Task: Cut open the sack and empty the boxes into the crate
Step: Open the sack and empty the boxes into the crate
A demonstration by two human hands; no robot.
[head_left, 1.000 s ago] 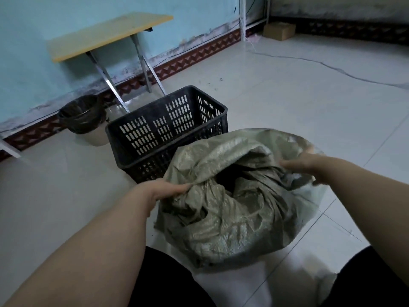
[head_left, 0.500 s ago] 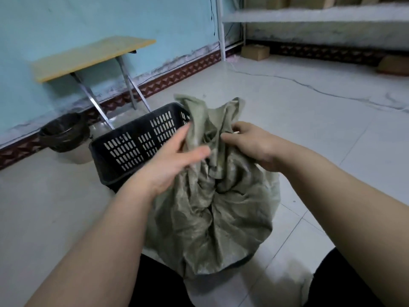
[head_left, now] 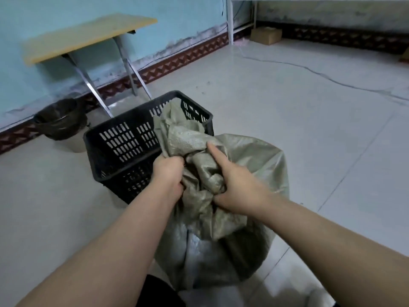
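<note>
Early stage: sack [head_left: 221,218] sits bunched on floor, near side of crate [head_left: 124,147], which looks empty; no boxes visible. Left hand [head_left: 168,171] grip clenched on sack neck, right hand [head_left: 239,187] grasping folds beside it.

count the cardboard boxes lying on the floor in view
1 clearly: a cardboard box on the floor by the far wall. A brown shape at the right edge may be another; any inside the sack are hidden.

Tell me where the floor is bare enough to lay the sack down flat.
Right of the sack the floor is bare up to the far wall. Left is tighter: the crate touches the sack, with the bin and folding table behind.
</note>
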